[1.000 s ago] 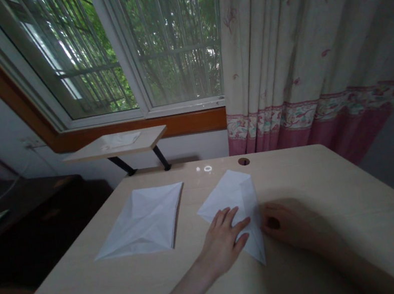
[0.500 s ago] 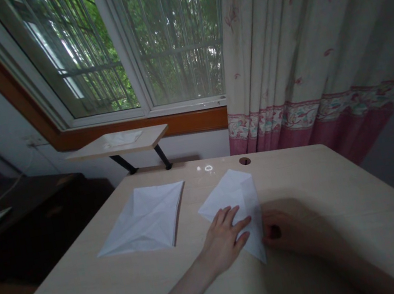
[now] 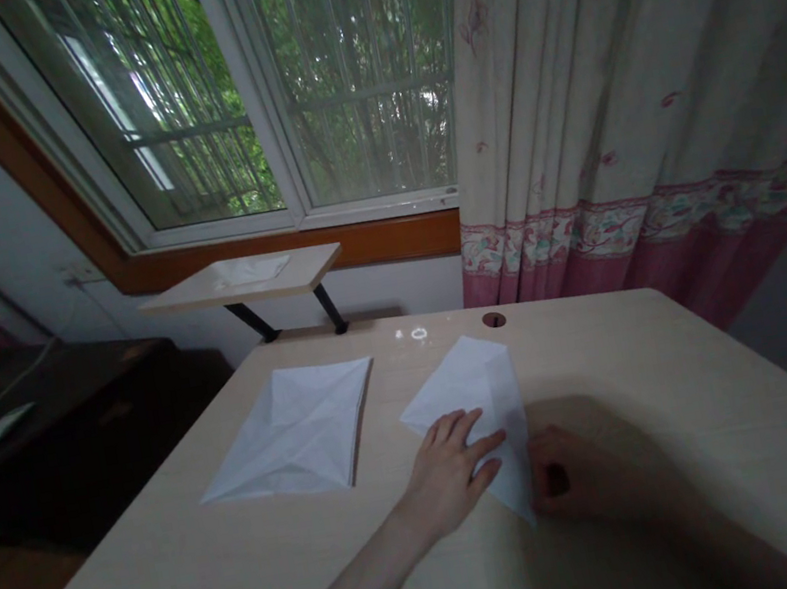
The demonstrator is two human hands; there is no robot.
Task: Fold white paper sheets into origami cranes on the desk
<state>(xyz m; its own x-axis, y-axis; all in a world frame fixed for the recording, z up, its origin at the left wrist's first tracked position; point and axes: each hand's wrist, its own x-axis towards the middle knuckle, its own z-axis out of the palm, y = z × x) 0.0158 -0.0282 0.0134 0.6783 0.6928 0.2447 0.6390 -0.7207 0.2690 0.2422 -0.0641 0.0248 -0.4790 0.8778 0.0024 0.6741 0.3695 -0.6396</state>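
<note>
A folded white paper [image 3: 476,383] lies on the pale wooden table [image 3: 684,385] in front of me. My left hand [image 3: 449,472] rests flat on its near part, open, fingers stretched out and slightly apart. My right hand [image 3: 586,484] is dim and in shadow. Its fingers are curled, and it sits against the paper's right edge near the lower corner, with nothing visible inside it. A second, larger creased white sheet [image 3: 294,432] lies unfolded to the left, apart from both hands.
The table has a round cable hole [image 3: 493,319] at its far edge. A small raised shelf [image 3: 246,280] stands behind it under the window. A floral curtain [image 3: 632,90] hangs at the right. Dark furniture [image 3: 42,417] stands to the left.
My right hand has slid toward me along the paper's right edge to its lower corner. My left hand has stayed flat on the paper.
</note>
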